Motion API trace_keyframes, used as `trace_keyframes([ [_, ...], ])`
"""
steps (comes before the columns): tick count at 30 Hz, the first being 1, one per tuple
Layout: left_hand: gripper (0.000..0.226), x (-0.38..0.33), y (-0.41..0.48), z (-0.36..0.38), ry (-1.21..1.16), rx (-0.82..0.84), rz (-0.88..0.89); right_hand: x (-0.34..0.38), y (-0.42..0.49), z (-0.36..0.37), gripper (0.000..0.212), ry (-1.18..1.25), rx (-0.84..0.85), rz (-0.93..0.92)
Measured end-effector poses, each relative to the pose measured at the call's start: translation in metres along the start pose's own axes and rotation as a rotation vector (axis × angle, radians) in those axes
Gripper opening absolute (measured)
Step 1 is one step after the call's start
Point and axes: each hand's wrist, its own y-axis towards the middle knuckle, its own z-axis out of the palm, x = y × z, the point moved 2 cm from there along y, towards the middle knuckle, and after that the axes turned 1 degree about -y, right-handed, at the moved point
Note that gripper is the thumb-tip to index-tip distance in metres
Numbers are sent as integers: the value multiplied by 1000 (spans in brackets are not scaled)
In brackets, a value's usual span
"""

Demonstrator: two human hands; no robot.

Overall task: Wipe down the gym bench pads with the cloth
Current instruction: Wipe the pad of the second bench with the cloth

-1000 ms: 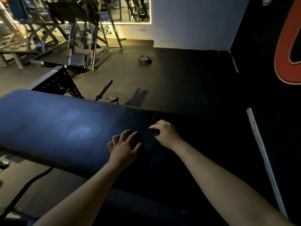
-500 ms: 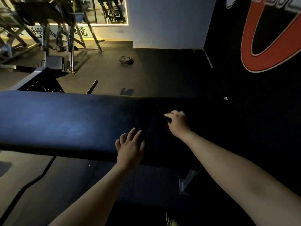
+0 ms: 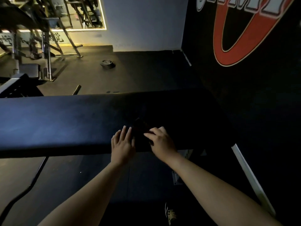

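Note:
A long dark padded bench pad [image 3: 65, 124] runs across the view from the left edge to the dim right side. A dark cloth [image 3: 140, 131] lies on the pad near its front edge, hard to make out in the low light. My left hand [image 3: 123, 142] lies flat on the pad with fingers straight, touching the cloth's left side. My right hand [image 3: 160, 141] rests on the cloth's right side, its fingers bent over the fabric; whether they pinch it is too dark to tell.
Weight plates [image 3: 107, 64] lie on the floor beyond the bench. A steel rack [image 3: 47, 46] and another bench stand at the back left under a lit mirror. A black wall with a red logo [image 3: 241, 38] is on the right. A white bar [image 3: 250, 176] slants at lower right.
Both hands have come closer together and back toward the pad's front edge, the right hand drawing the cloth toward me. The camera has tilted, so the bench sits lower in view.

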Motion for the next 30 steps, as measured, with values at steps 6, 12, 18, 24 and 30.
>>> trace_keyframes([
  [6,56,-3,-5,-5,3,25,-3,-48,-27,-19,46,-91,-153,274],
  [12,58,-3,-8,-7,10,70,-1,27,7,14,46,44,-27,123],
  [18,58,-2,-10,-8,26,66,-2,22,-1,11,44,5,8,14],
  [24,57,-8,-11,-8,-10,57,-18,-69,-46,-35,47,-112,-184,250],
  [30,58,-27,-6,-8,-24,101,-79,-62,-43,-38,43,-34,-194,407],
])
